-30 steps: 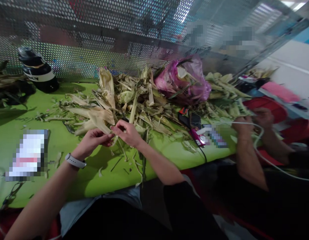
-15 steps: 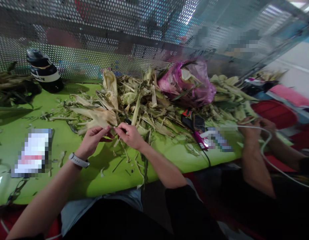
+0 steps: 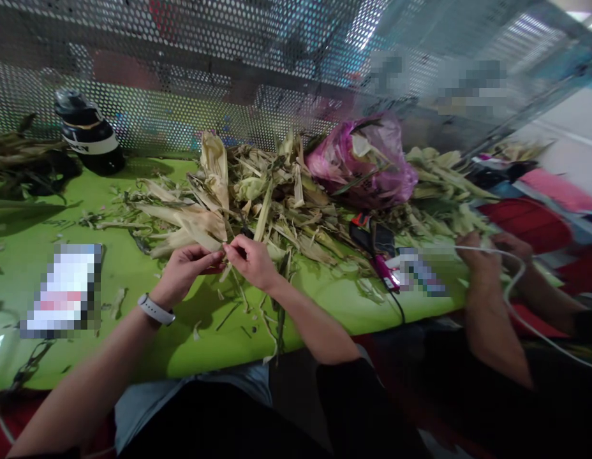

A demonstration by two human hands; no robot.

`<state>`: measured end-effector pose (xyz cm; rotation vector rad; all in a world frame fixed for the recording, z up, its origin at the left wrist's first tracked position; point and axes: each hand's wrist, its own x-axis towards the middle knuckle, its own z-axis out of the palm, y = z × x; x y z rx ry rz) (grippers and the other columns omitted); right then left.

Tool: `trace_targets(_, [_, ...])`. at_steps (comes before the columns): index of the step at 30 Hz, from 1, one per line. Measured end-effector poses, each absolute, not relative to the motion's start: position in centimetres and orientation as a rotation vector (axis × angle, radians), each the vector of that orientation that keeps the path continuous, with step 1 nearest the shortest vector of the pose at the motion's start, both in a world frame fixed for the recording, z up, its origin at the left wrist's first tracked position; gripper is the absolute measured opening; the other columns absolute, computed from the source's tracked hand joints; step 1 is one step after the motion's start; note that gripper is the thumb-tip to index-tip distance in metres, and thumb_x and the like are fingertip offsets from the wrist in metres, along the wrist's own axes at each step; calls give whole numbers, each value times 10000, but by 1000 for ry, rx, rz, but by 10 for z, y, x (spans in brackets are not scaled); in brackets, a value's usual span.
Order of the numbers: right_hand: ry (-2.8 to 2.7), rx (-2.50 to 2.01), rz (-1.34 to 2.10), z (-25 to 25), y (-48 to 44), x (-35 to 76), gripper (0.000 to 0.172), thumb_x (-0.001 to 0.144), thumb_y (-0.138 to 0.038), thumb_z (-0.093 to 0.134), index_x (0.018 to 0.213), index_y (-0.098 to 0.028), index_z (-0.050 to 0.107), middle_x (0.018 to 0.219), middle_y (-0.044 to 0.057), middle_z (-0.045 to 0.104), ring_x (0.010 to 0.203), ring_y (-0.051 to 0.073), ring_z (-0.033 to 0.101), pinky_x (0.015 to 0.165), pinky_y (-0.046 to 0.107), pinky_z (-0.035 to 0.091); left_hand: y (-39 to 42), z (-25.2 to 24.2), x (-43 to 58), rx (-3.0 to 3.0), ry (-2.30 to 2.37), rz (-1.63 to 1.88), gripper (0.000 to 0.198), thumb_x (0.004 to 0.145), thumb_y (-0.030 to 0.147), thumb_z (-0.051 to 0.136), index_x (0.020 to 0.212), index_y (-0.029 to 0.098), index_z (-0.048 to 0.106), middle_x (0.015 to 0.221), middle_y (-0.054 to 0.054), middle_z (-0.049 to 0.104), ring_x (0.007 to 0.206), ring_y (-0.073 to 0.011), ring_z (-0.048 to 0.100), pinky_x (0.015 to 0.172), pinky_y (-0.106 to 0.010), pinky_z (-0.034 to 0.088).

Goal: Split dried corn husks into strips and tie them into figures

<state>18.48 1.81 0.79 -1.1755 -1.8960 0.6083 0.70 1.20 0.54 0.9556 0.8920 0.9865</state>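
Observation:
My left hand (image 3: 187,271) is closed in a pinch, its fingertips meeting those of my right hand (image 3: 252,261) just in front of a heap of dry corn husks (image 3: 286,204). My right hand is pinched as well, thumb against forefinger. Whatever lies between the fingertips is too small to make out. A pale, wide husk (image 3: 195,223) rests right behind my fingers. Thin strips of husk (image 3: 241,293) lie on the green table (image 3: 181,347) below my hands. On my left wrist is a white band (image 3: 155,310).
A dark bottle (image 3: 92,137) stands at the back left, and a phone (image 3: 64,287) lies at the left. Behind the heap sits a pink plastic bag (image 3: 363,159). Another person's hands (image 3: 490,252) work at the right, near a white cable (image 3: 511,280). A perforated metal panel (image 3: 205,70) closes the back.
My left hand has moved slightly right, and its fingertips now meet those of my right hand. The view has shifted a little. The other things stay in place.

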Motion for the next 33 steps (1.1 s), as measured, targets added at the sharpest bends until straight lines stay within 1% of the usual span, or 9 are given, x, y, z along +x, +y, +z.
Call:
trace_targets(4, [-1834,-1114,775,10,17,185,336,909,-450,490,692,-194,478,588,-46,448,562,94,414,559,226,334,12,4,7,904,877,997,279,619,315,863,768,120,729,707,-25,723,650,-139,694,714,-281,595])
trace_targets(9, [-1755,-1078,940,13,17,191,336,909,-462,522,715,-188,515,588,-47,480,540,87,443,543,225,366,14,8,2,862,851,994,275,610,279,872,773,110,730,702,-31,728,621,-118,688,661,-231,594])
trace_targets(12, [-1735,-981,924,19,20,201,266,856,-452,623,844,-188,584,698,-28,552,611,94,515,591,227,432,15,14,-3,825,825,969,261,591,257,882,731,114,715,679,-13,715,586,-97,671,619,-199,584])
trace_targets(14, [-1813,-844,886,23,22,206,279,807,-419,699,971,-205,623,828,-2,586,704,105,556,662,247,477,15,18,-5,814,799,921,258,583,250,885,706,117,702,662,-2,703,561,-85,655,588,-181,571])
trace_targets(15, [-1869,-774,864,25,23,208,282,797,-400,718,997,-218,640,871,7,589,743,112,566,691,259,488,15,18,-5,813,787,890,257,584,250,884,703,117,700,654,0,697,552,-81,648,576,-173,564])
trace_targets(20, [-1995,-585,773,26,24,207,101,822,-327,708,872,-240,699,846,10,570,805,129,575,733,286,486,16,12,-7,793,768,761,244,597,236,872,728,119,703,642,-1,681,524,-65,613,547,-162,546])
trace_targets(27, [-1951,-714,761,18,24,202,163,851,-382,664,824,-223,685,858,32,568,811,150,563,726,309,485,15,14,-5,841,799,817,223,604,249,861,706,134,700,644,-7,688,560,-96,639,591,-213,559])
trace_targets(30, [-1949,-756,749,18,24,201,160,882,-359,627,837,-210,663,912,53,589,842,155,573,702,293,480,14,16,-5,899,853,845,243,632,293,848,772,133,730,717,-40,727,653,-135,686,616,-229,563])
trace_targets(33, [-1983,-765,701,17,24,200,133,898,-312,609,835,-199,638,867,49,607,824,156,575,710,295,466,14,14,-5,965,897,860,257,666,312,827,834,135,746,797,-63,749,762,-172,715,640,-237,565])
